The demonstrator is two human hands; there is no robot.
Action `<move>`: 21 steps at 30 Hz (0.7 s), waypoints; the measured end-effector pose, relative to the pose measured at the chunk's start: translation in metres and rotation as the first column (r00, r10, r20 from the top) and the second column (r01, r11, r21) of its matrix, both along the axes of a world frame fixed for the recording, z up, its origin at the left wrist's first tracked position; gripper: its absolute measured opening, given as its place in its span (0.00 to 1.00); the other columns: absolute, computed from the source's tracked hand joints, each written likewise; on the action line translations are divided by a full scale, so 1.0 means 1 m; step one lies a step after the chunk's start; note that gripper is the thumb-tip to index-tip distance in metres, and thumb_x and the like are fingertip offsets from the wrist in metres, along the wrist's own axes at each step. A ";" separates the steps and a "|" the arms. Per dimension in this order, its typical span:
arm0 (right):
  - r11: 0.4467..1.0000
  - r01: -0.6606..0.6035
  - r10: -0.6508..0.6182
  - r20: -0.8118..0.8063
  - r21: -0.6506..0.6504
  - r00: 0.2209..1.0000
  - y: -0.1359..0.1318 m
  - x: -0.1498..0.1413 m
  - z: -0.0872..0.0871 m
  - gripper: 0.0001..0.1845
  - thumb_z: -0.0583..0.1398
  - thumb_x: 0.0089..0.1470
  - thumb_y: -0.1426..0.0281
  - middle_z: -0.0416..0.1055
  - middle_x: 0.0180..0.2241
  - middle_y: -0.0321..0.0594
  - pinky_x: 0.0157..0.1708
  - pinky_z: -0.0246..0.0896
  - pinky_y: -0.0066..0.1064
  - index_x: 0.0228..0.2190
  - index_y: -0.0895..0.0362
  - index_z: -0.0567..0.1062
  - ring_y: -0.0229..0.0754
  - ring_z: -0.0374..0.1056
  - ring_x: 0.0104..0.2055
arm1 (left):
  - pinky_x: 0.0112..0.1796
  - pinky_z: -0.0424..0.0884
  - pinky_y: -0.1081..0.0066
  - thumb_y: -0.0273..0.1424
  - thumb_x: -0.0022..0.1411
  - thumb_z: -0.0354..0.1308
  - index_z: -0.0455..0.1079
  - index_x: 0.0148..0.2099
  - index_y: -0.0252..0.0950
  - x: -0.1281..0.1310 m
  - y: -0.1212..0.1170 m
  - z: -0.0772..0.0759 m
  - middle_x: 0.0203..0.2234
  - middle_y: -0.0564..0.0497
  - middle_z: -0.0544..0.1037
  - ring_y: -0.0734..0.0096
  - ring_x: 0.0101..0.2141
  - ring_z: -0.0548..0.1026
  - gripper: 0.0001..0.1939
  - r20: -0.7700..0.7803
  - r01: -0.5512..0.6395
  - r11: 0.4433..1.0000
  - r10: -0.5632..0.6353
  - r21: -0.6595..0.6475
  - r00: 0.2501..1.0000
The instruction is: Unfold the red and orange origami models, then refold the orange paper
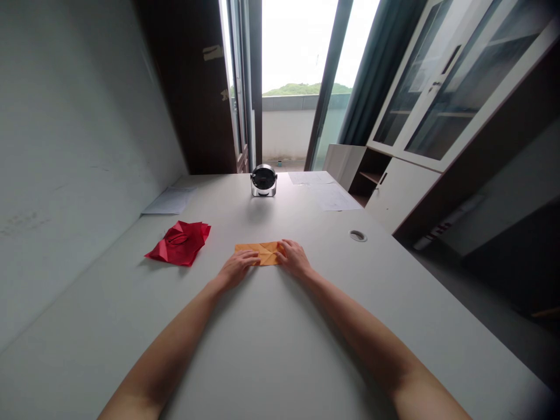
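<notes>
A folded orange paper (261, 252) lies flat on the white table (271, 326) in front of me. My left hand (236, 269) rests at its left near edge, fingers stretched flat onto the paper. My right hand (294, 256) presses on its right end, fingers lying over the edge. Both hands hold the paper down against the table top.
A crumpled red folded paper (179, 242) lies to the left. A small black and silver desk fan (263, 180) stands at the far middle. White sheets (170, 200) lie at the back left, more sheets (326, 189) at the back right. A round cable hole (357, 235) sits to the right. A wall runs along the left.
</notes>
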State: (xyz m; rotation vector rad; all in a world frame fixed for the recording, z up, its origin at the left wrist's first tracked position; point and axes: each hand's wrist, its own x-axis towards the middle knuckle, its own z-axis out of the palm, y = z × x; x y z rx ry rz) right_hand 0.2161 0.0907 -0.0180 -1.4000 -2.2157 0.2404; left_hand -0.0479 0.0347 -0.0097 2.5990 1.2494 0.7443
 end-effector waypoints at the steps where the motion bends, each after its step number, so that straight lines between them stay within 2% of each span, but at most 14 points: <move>1: 1.000 -0.001 0.001 -0.013 0.000 1.000 0.000 0.000 0.001 0.19 0.60 0.61 0.62 0.69 0.56 0.47 0.60 0.53 0.41 0.52 0.53 0.73 0.49 0.63 0.59 | 0.59 0.66 0.56 0.28 0.71 0.48 0.75 0.55 0.45 0.000 0.000 0.001 0.57 0.49 0.74 0.64 0.58 0.70 0.18 0.001 -0.003 1.000 0.003 -0.010 1.000; 15: 0.993 -0.085 0.102 -0.223 0.082 0.969 -0.003 0.001 0.008 0.13 0.58 0.61 0.69 0.73 0.51 0.42 0.55 0.63 0.39 0.46 0.52 0.78 0.45 0.68 0.52 | 0.58 0.67 0.56 0.30 0.70 0.51 0.77 0.52 0.47 0.000 -0.003 0.008 0.56 0.47 0.75 0.61 0.57 0.71 0.16 0.043 0.018 0.997 -0.014 -0.079 0.999; 21: 0.988 -0.127 0.144 -0.216 0.090 0.966 -0.002 0.002 0.007 0.12 0.57 0.62 0.72 0.76 0.46 0.42 0.52 0.64 0.36 0.44 0.53 0.78 0.44 0.70 0.49 | 0.58 0.67 0.55 0.31 0.71 0.50 0.77 0.53 0.47 0.000 -0.002 0.007 0.56 0.46 0.75 0.61 0.57 0.71 0.16 0.044 0.012 0.996 -0.008 -0.088 0.999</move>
